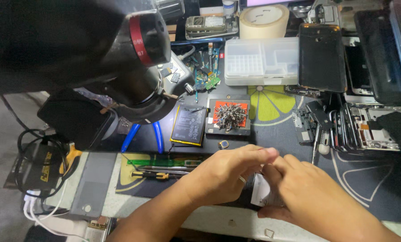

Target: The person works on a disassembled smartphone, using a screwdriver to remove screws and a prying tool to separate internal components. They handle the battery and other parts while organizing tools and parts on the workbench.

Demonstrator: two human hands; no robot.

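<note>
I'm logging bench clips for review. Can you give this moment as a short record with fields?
setting: cluttered repair bench
left hand: over a small white piece, ring on one finger
right hand: touching the same white piece
behind hands: flat battery, pile of screws
far side: clear plastic organiser box, roll of tape
left: microscope

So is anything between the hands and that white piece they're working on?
Nothing visible. Both the left hand and the right hand are already on the white piece, which shows only in the gap between them; the hands cover most of it. The tweezers lie off to the left, apart.
</note>
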